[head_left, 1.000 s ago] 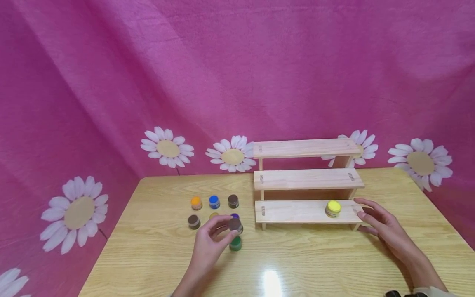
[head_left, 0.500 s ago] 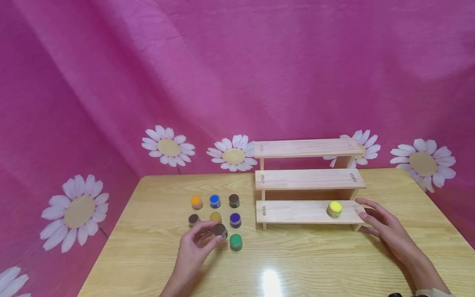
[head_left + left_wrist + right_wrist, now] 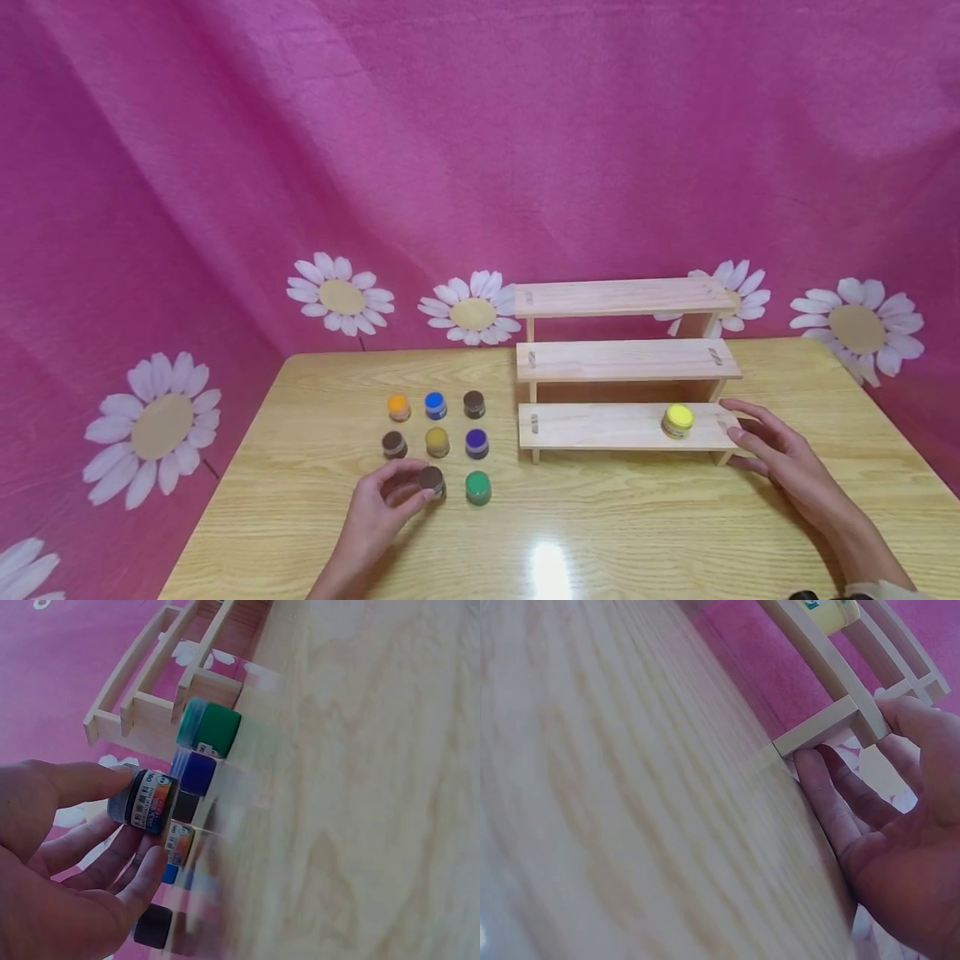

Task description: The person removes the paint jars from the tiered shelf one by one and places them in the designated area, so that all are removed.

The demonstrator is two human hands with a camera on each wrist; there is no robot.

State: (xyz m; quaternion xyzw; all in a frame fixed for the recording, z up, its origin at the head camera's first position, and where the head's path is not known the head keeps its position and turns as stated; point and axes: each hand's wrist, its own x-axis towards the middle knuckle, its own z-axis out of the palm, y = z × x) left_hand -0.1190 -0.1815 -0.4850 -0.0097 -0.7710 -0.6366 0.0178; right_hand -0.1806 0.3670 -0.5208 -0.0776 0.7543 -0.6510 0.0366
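My left hand [image 3: 383, 505] holds a small dark brown paint jar [image 3: 432, 481] between thumb and fingers, low over the table, left of a green paint jar [image 3: 478, 487]. Whether its base touches the wood I cannot tell. In the left wrist view the held jar [image 3: 150, 799] shows its label and ribbed rim. At the right end of a three-step wooden display shelf [image 3: 600, 427], my right hand [image 3: 783, 454] grips the lowest board, its thumb [image 3: 904, 712] at the board's edge and fingertips against the leg. A yellow paint jar [image 3: 678, 422] stands on that board.
Behind the held jar stand two rows of paint jars: orange [image 3: 399, 407], blue [image 3: 435, 405] and dark [image 3: 474, 404] at the back; brown [image 3: 394, 444], ochre [image 3: 437, 442] and purple [image 3: 477, 443] in front. A pink flowered cloth [image 3: 480, 150] hangs behind the table [image 3: 637, 533].
My left hand has carried the brown jar leftward and down, from above the green jar to beside it. The purple and ochre jars now show fully. My right hand stays at the shelf.
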